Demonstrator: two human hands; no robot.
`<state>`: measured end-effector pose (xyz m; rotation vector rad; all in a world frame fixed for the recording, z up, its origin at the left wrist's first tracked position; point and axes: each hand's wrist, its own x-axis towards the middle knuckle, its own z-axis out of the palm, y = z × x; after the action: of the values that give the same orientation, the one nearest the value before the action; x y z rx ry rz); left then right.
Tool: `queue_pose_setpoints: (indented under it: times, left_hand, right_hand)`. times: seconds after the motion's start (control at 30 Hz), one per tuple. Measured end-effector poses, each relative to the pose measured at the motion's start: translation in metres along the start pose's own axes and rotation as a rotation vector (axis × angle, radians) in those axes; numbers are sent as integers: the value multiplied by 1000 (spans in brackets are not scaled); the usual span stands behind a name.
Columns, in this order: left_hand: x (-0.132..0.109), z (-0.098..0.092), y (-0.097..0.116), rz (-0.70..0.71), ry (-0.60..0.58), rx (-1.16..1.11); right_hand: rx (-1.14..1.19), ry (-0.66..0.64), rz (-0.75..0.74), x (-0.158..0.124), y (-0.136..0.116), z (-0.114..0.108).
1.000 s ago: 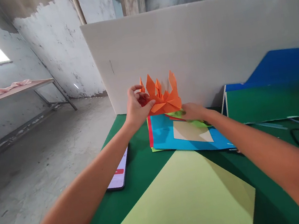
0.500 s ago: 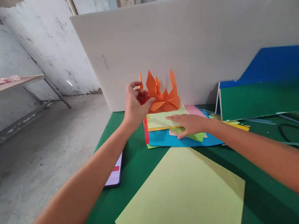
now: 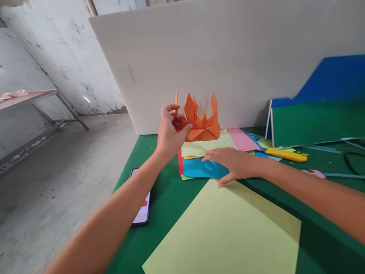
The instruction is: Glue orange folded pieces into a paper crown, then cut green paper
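My left hand grips the left side of an orange folded paper crown, its fingers partly hidden behind the paper points. The crown is upright over the back of a pile of coloured paper. My right hand hovers palm down over the front of that pile, fingers spread, holding nothing. Its thumb is near the far corner of a large pale yellow-green paper sheet, which lies flat on the green table. Whether the right fingertips touch the pile I cannot tell.
Left of the pile lies a phone, partly behind my left forearm. A yellow utility knife, paper strips and a black cable are at the right. Behind stand a white board and a green and blue panel.
The crown, with my left hand on it, has come slightly down. My right hand has drawn back towards the large sheet, and more of the pink paper and the yellow knife shows.
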<state>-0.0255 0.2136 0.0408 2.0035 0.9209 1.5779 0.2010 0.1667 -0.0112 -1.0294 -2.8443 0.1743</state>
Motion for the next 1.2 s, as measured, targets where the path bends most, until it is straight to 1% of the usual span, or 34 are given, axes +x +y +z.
queue_pose_setpoints:
  times: [0.1,0.23,0.3,0.37,0.43,0.53,0.7,0.9,1.03,1.2]
  left_hand:
    - [-4,2,-4,-6,-4,22]
    - [-13,9,-10,-22,-42,20]
    - [-17,13,-13,-36,-30,39]
    - [-17,14,-16,-53,14,52]
    - [-16,14,-18,-61,67,46]
    - [-13,13,-18,-57,98,38]
    - [-20,15,-19,-82,61,46]
    - [-28,23,-25,-90,17,67]
    - [-27,24,-29,-89,13,73]
    - [-31,23,-37,-109,-31,139]
  right_hand:
    - [-74,8,14,-2,-3,1]
    - [-144,50,86,1,-1,-1]
    - [-183,74,113,2,1,-4]
    - [-224,94,102,2,1,-7]
    - [-263,101,62,1,0,-8]
    - [-304,93,-7,-3,-5,-4]
    - [-342,100,-16,-6,-9,10]
    - [-358,36,7,2,-6,21]
    - [-343,9,85,5,-9,20]
    - [-270,-5,166,5,-6,10]
